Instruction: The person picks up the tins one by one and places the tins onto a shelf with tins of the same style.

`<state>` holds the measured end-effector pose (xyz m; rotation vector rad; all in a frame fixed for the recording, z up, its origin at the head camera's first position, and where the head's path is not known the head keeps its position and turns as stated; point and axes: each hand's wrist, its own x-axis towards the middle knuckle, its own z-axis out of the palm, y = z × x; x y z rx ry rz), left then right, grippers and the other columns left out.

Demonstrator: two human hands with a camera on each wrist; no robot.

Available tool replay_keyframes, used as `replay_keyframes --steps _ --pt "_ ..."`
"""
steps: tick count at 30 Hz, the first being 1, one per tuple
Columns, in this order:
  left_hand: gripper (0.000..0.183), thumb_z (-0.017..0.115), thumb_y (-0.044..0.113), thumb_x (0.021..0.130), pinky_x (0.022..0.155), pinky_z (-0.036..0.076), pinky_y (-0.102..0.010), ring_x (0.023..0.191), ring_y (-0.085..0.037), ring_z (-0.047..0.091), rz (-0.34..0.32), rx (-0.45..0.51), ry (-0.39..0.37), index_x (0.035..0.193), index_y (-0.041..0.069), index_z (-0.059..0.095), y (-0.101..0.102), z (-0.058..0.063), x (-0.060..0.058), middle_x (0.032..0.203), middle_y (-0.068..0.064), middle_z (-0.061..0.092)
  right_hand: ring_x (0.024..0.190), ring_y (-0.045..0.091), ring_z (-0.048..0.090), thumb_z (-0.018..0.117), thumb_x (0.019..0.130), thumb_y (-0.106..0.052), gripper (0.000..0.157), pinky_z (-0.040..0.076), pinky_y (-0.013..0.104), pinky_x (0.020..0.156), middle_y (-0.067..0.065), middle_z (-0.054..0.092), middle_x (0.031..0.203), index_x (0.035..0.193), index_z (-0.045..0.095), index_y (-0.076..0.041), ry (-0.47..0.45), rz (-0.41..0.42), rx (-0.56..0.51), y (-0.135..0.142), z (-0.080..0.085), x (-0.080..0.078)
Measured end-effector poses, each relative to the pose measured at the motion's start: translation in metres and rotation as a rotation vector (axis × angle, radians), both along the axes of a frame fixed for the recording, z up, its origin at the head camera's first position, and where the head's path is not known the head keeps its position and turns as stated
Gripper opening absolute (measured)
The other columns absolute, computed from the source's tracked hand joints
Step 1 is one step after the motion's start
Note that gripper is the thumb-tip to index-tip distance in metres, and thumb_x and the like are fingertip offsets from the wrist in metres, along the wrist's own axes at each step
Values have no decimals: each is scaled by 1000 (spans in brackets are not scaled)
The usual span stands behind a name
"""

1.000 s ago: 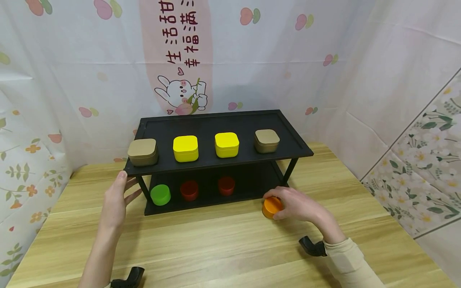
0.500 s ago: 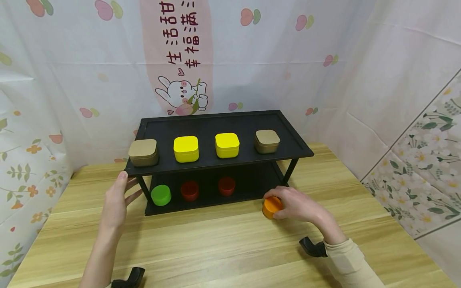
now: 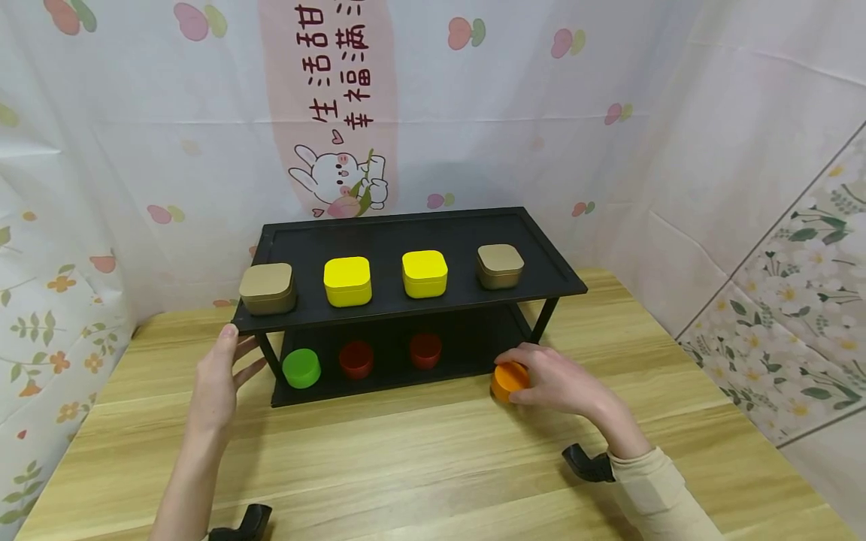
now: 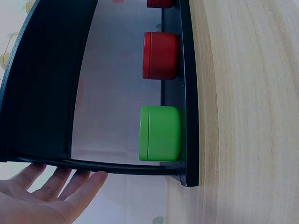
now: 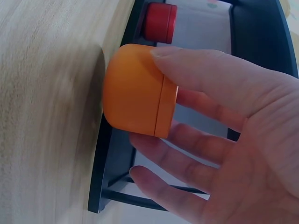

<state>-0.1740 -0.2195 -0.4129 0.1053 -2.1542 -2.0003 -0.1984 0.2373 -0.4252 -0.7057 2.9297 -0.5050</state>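
Note:
Between thumb and fingers my right hand [image 3: 558,382] holds a round orange lidded container [image 3: 510,382], just in front of the lower tier's right end on a black two-tier rack [image 3: 399,225]. In the right wrist view the thumb lies on the near side of the orange container [image 5: 133,88], with fingers on its other side. My left hand [image 3: 218,376] touches the rack's left end with extended fingers, seen in the left wrist view against the black side edge. On the lower tier stand a green round container [image 4: 161,133] and two red ones, one red container [image 4: 161,56] beside the green.
On the upper tier stand two yellow square containers, one yellow container [image 3: 348,282] left of the other, and a tan container [image 3: 268,288] and second tan container [image 3: 499,266] at the ends. A wooden table [image 3: 379,466] lies under the rack, a patterned curtain [image 3: 473,113] behind.
My right hand has moved the orange container slightly away from me, towards the rack's lower tier. The left hand stays at the rack's left end.

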Motion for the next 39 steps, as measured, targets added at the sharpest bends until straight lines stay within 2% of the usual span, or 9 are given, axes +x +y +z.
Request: replay_keyframes --steps 11,18,26,35,39 --pt "48 33 50 111 87 56 -6 117 1 54 8 1 -13 140 19 55 -4 -1 2 131 20 50 95 16 61 87 82 -22 46 57 33 84 5 71 117 124 70 -12 30 0 -18 -5 -3 -2" --pt "43 35 49 111 87 56 -7 118 0 53 22 36 -11 137 23 57 -7 -1 3 130 18 51 96 16 63 87 82 -23 48 59 35 86 6 71 117 124 70 -11 52 2 -35 -10 -3 -5" --pt "44 36 49 110 88 57 -8 118 -1 55 12 45 -12 136 21 57 -3 -1 1 130 17 51 96 17 63 87 82 -25 50 60 35 85 7 70 117 126 70 -10 61 -24 -55 -8 -2 -6" --pt "47 37 50 110 88 57 -8 119 -2 53 11 50 -15 139 19 55 0 0 0 131 17 51 99 22 65 86 82 -25 49 61 42 86 10 71 118 126 70 -9 82 -27 -50 -6 -3 -17" --pt "50 36 50 110 88 57 -7 119 -2 54 11 38 -17 142 17 54 0 1 -1 131 18 51 97 21 65 85 83 -25 47 60 40 83 10 72 116 125 71 -9 89 -23 -50 -6 -4 -23"
